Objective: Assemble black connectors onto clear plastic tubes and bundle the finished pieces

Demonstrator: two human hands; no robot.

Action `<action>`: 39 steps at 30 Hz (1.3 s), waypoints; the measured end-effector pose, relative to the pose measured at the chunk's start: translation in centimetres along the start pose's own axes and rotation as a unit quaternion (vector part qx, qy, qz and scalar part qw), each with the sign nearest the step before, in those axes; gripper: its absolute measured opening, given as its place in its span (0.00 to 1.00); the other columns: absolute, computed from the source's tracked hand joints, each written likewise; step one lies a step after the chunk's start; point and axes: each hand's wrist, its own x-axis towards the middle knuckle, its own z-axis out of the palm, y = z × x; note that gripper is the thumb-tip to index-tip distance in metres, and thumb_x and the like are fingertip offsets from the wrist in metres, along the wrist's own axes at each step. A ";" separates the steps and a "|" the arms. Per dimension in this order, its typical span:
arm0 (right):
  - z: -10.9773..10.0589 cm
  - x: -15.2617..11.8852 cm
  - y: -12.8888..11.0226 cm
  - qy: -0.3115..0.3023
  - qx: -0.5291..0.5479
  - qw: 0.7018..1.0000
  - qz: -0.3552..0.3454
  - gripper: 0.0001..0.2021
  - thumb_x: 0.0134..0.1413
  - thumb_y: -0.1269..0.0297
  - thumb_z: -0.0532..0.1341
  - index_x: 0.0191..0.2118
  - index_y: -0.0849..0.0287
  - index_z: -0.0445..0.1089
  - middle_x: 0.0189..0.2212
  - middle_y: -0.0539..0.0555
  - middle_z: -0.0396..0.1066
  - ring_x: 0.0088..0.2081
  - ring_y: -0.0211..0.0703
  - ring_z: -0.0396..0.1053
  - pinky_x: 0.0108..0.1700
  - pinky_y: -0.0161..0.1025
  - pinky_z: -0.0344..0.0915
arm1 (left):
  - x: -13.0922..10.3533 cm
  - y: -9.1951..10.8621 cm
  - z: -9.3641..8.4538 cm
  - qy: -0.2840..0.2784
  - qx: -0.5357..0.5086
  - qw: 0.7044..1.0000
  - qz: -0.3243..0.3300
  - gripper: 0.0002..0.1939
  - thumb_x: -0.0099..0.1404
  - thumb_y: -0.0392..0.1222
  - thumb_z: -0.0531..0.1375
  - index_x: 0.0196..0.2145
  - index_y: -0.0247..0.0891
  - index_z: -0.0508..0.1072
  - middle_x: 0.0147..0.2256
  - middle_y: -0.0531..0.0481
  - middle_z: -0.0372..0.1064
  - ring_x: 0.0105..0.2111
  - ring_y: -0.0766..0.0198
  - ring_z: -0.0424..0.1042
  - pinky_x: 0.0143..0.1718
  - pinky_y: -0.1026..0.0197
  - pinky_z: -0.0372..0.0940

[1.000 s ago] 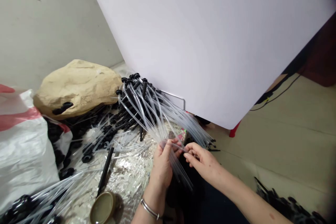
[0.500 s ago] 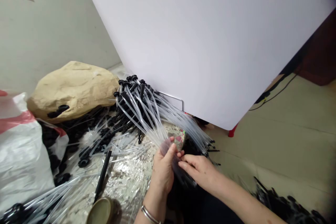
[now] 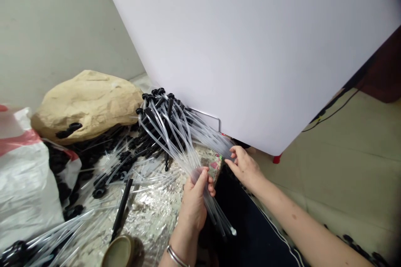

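Clear tubes [image 3: 189,156] slant over the table [image 3: 156,204] edge, gathered in the closed left hand [image 3: 196,198]. The right hand [image 3: 247,169], half curled, is at a second bunch [image 3: 216,139]; any pinch is unclear. A snug, gentle left grip should hold the ends together.

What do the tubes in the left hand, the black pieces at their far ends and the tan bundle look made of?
Tubes: probably flexible plastic, smooth and glossy; they're translucent, bend in curves and catch highlights.
Black pieces: likely plastic, perhaps rubber; opaque, with crisp, uniform shapes.
Tan bundle: seemingly paper, matte with creases, though cloth isn't ruled out.
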 end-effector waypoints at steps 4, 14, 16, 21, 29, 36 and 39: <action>-0.4 -0.2 -0.1 -0.017 0.008 1.000 0.002 0.07 0.49 0.66 0.56 0.37 0.58 0.63 0.34 0.54 0.65 0.33 0.42 0.65 0.34 0.39 0.60 | 0.0 0.0 0.0 0.003 -0.001 1.000 -0.006 0.12 0.58 0.42 0.62 0.37 0.33 0.68 0.22 0.56 0.65 0.18 0.75 0.60 0.19 0.71 0.56; -2.6 -0.5 -0.3 -0.091 0.117 0.989 0.003 0.08 0.50 0.59 0.56 0.30 0.57 0.64 0.24 0.47 0.64 0.27 0.37 0.62 0.30 0.34 0.59 | -0.2 0.2 -0.1 -0.002 -0.009 1.000 -0.016 0.12 0.57 0.41 0.63 0.36 0.32 0.69 0.22 0.55 0.66 0.18 0.75 0.63 0.19 0.71 0.59; -3.1 -1.1 -0.5 -0.118 0.173 0.978 0.021 0.10 0.51 0.57 0.56 0.33 0.58 0.67 0.24 0.47 0.64 0.26 0.36 0.62 0.29 0.33 0.59 | -0.3 0.3 0.0 -0.004 -0.004 1.000 -0.018 0.12 0.57 0.41 0.63 0.36 0.33 0.69 0.23 0.54 0.68 0.18 0.74 0.65 0.20 0.71 0.61; -4.0 -2.8 -1.8 -0.185 0.325 0.922 0.103 0.13 0.48 0.57 0.59 0.37 0.61 0.69 0.27 0.49 0.66 0.28 0.34 0.64 0.33 0.34 0.62 | -0.5 0.5 0.2 0.006 0.006 1.000 -0.026 0.11 0.57 0.41 0.63 0.35 0.33 0.69 0.27 0.50 0.73 0.23 0.69 0.71 0.25 0.68 0.66; -3.5 -5.3 -2.9 -0.252 0.377 0.882 0.126 0.13 0.52 0.60 0.57 0.42 0.61 0.68 0.30 0.50 0.68 0.27 0.33 0.66 0.31 0.33 0.64 | -0.4 0.4 0.1 0.000 -0.001 1.000 -0.024 0.10 0.55 0.41 0.65 0.33 0.34 0.72 0.35 0.43 0.76 0.34 0.61 0.75 0.31 0.65 0.68; -1.3 -7.2 -3.9 -0.185 0.139 0.971 -0.054 0.10 0.54 0.68 0.53 0.39 0.59 0.70 0.35 0.54 0.71 0.36 0.42 0.68 0.39 0.38 0.63 | -0.5 0.0 0.0 -0.041 0.012 0.999 -0.016 0.14 0.58 0.41 0.63 0.41 0.33 0.74 0.36 0.43 0.76 0.37 0.60 0.74 0.41 0.59 0.68; -1.2 -7.2 -3.5 -0.185 0.109 0.972 -0.093 0.12 0.58 0.65 0.50 0.37 0.58 0.71 0.36 0.55 0.71 0.39 0.43 0.69 0.41 0.39 0.63 | -0.4 -0.1 -0.2 -0.037 0.010 0.999 -0.018 0.15 0.56 0.40 0.64 0.42 0.34 0.73 0.27 0.50 0.74 0.30 0.65 0.73 0.35 0.64 0.68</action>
